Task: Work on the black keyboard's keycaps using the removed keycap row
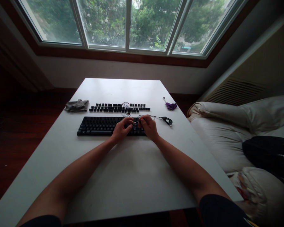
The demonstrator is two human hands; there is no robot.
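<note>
One keyboard (97,126), one grey cloth (77,105), one cable (167,119), two rows of keycaps (113,107).

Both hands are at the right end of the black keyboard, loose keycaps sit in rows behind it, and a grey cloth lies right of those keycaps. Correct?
One slip: the head view shows the grey cloth left of the keycaps, not right. The rest holds: left hand and right hand are at the right end of the black keyboard, keycaps in rows behind it.

Black keyboard (99,126) — flat, crosswise; small tool (135,122), perhaps wire, above.
</note>
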